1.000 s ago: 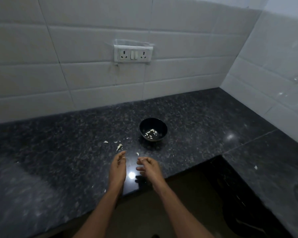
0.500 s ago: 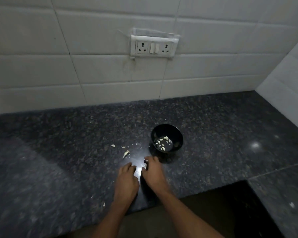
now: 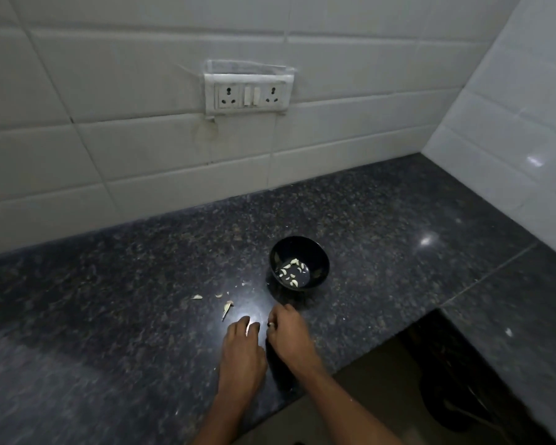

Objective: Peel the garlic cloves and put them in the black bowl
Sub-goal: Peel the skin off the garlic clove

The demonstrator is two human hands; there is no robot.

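The black bowl (image 3: 315, 252) stands on the dark granite counter (image 3: 109, 316) with several peeled garlic cloves (image 3: 290, 273) lying in its bottom. Just in front of the bowl, my right hand (image 3: 291, 337) has its fingers curled, and a small pale bit that looks like a garlic clove (image 3: 271, 324) is pinched at its thumb side. My left hand (image 3: 242, 353) lies close beside it on the left, palm down, fingertips touching the counter near a bright glare spot. I see nothing held in it.
Scraps of garlic peel (image 3: 227, 308) lie on the counter left of the bowl. A tiled wall with a socket panel (image 3: 249, 93) rises behind. The counter's front edge runs under my wrists, and the counter turns a corner to the right (image 3: 511, 316).
Both hands have come down from above the counter onto its surface and moved forward toward the bowl. The view has shifted, so the bowl now sits further right.
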